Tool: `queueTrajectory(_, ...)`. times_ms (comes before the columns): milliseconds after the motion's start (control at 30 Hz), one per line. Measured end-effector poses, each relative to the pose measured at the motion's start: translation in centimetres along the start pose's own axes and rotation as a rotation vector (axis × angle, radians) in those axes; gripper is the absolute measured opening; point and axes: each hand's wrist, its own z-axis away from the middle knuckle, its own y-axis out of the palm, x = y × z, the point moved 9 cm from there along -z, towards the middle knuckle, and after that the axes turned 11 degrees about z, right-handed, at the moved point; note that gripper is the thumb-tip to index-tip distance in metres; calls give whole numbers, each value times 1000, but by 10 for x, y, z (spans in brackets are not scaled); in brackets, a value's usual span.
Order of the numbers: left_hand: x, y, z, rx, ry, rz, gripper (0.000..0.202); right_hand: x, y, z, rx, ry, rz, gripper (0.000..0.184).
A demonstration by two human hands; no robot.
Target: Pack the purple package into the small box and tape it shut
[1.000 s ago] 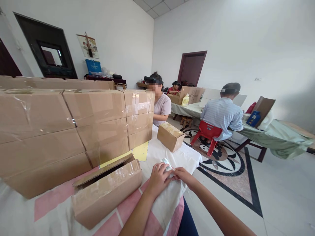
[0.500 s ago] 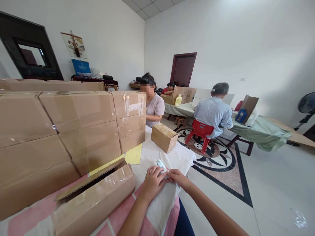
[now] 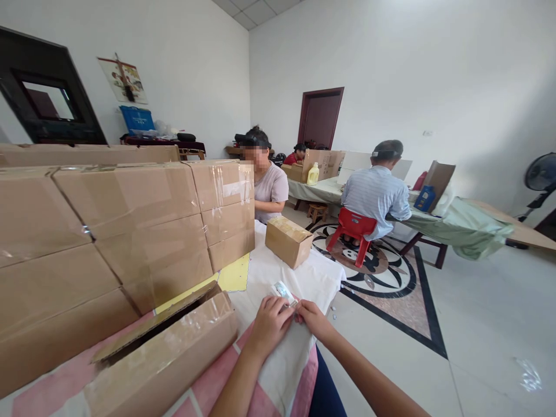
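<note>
My left hand [image 3: 268, 325] and my right hand [image 3: 313, 318] meet over the white cloth at the table's near edge. Both grip a small white packet [image 3: 282, 291] with printed markings, which pokes up between the fingers. Its lower part is hidden by my fingers. Just left of my left hand lies a long cardboard box [image 3: 165, 359] on its side, taped, with one flap ajar.
A wall of taped cardboard boxes [image 3: 125, 226] is stacked at the left. A small box [image 3: 288, 241] sits further along the table [image 3: 299, 278]. A person in a pale shirt [image 3: 269, 185] sits beyond it. Another person on a red chair [image 3: 354, 229] faces a second table.
The view has swung slightly right and the long box has slid toward the lower left of the picture. My hands stay together on the packet.
</note>
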Motion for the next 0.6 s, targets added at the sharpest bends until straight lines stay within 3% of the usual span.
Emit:
queueTrajectory(167, 2, 1, 1, 16, -36, 11, 27, -3, -1, 8, -164, 6, 155, 40)
queueTrajectory(600, 2, 3, -1, 48, -47, 3, 35, 0, 0, 17, -204, -92, 219, 47)
